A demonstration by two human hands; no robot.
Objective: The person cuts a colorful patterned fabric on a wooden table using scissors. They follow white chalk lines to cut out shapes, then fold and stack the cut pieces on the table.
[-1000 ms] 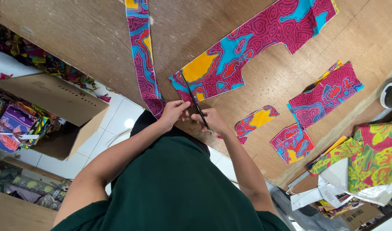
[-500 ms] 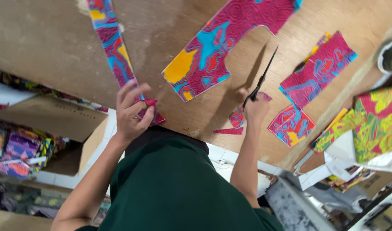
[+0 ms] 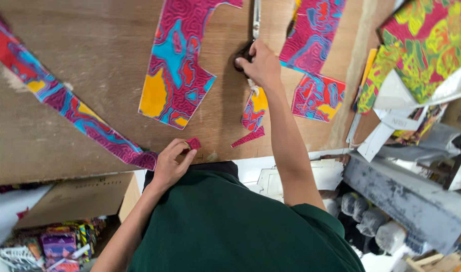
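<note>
scissors (image 3: pixel 254 30) now flat on tabletop (image 3: pixel 89 60), right hand (image 3: pixel 260 63) w/ fingers still curled on handles; a sec ago they were raised. left hand (image 3: pixel 171 163) pinches small pink scrap (image 3: pixel 193 143) by long printed strip (image 3: pixel 74 113) — cutting seems paused.

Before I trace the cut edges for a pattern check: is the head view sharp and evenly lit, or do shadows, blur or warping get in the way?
Head view: mostly sharp and evenly lit; the right hand on the scissors casts a soft shadow on the table; wide-angle warping bends the table edge; the left hand pinching the scrap is crisp; no glare.
</note>
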